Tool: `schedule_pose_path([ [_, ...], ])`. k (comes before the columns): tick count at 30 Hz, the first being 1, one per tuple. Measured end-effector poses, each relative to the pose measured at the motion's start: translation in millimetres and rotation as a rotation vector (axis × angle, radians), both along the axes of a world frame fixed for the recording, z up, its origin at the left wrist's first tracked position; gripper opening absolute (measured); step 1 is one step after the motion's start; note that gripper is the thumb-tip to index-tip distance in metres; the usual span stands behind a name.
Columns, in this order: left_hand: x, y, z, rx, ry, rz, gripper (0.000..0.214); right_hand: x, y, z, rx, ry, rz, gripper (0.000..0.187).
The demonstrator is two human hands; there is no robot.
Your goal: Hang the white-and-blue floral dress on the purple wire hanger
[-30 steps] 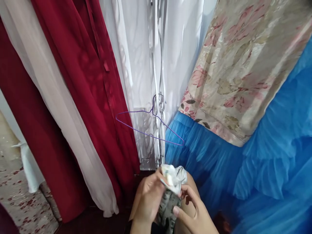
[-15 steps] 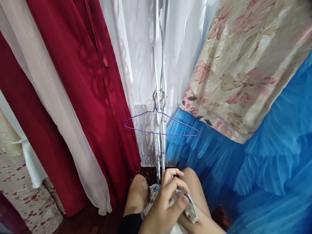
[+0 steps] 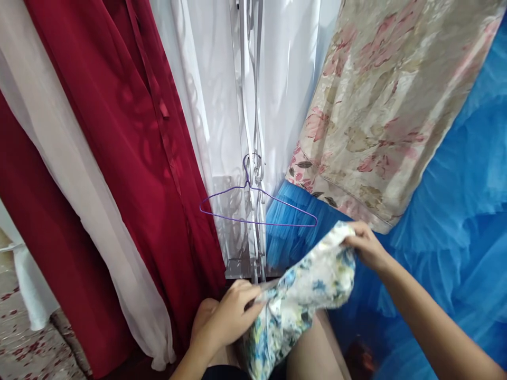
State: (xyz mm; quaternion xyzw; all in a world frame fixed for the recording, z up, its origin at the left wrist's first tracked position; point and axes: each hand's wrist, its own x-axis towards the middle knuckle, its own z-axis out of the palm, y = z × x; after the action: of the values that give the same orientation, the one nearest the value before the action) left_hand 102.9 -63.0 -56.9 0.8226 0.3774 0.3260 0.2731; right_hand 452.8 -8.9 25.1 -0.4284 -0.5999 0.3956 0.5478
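Both my hands hold a white garment with a blue and yellow flower print (image 3: 303,295), stretched out between them above my knees. My left hand (image 3: 229,316) pinches its lower left edge, fingers closed. My right hand (image 3: 366,244) grips its upper right corner, raised toward the blue tulle. Just above the garment, an empty purple wire hanger (image 3: 257,211) hangs by its hook from white ribbons (image 3: 253,132).
Hanging clothes fill the view: a dark red dress (image 3: 130,158) with a pale sheer panel (image 3: 79,184) at left, white sheer fabric (image 3: 214,95) in the middle, a beige floral brocade dress (image 3: 380,105) and blue tulle (image 3: 447,221) at right. Patterned floor shows at lower left.
The garment was bunched in both hands low over my knees. Now my right hand has lifted up and right, spreading the printed cloth open. The hanger has swung level.
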Motion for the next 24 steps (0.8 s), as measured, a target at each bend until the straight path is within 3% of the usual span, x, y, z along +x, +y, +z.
schedule_pose_path([
  [1,1.9,6.4,14.6,0.051,-0.041,0.001,0.025,-0.4,18.9,9.3,0.026,0.109,-0.067,0.015],
  [3,6.4,18.5,40.5,0.107,-0.100,0.030,0.031,-7.2,54.4,29.1,0.004,0.212,-0.070,0.014],
  [8,-2.0,50.7,78.0,0.048,-0.371,0.190,0.034,-53.2,107.7,63.6,-0.188,0.103,0.143,0.018],
  [10,-16.9,63.8,82.3,0.041,-0.443,0.217,0.034,-71.4,111.0,64.6,-0.276,0.029,0.254,0.023],
  [12,-38.3,76.0,80.4,0.052,-0.386,0.238,0.035,-81.9,106.6,61.0,-0.330,0.000,0.361,0.028],
  [18,-130.4,108.9,63.2,0.411,0.371,0.316,0.034,-75.3,88.6,56.8,-0.269,0.102,0.520,0.046],
  [21,-167.2,124.5,74.7,0.493,0.440,0.355,0.027,-72.4,89.0,62.4,-0.305,0.071,0.520,0.049],
  [24,-172.8,136.9,101.1,0.572,0.342,0.456,0.021,-75.2,88.3,67.8,-0.336,0.087,0.482,0.042],
])
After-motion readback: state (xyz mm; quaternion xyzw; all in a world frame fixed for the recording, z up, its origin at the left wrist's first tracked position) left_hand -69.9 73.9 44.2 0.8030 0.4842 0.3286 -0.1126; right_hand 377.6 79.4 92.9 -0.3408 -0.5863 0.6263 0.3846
